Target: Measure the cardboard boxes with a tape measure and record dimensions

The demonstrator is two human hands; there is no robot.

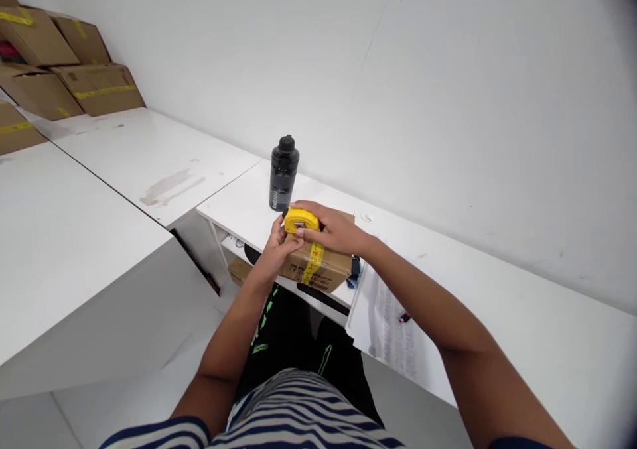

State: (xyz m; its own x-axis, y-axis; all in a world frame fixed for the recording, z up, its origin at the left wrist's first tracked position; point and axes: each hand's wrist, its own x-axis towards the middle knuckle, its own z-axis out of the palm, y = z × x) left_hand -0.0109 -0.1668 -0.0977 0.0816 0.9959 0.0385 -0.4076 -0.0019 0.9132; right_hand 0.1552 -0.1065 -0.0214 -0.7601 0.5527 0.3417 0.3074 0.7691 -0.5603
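Note:
A small cardboard box (323, 268) with yellow tape sits at the front edge of a white desk (522, 316). On top of the box rests a yellow tape measure (300, 219). My right hand (332, 229) is wrapped over the tape measure from the right, fingers closed on it. My left hand (279, 243) pinches its near left side, thumb and fingers pressed against the case and the box's edge.
A black water bottle (283, 173) stands just behind the box. A printed sheet (393, 326) with a pen lies right of the box, overhanging the desk. More white tables (74, 210) spread left, with stacked cardboard boxes (60, 58) at the far left corner.

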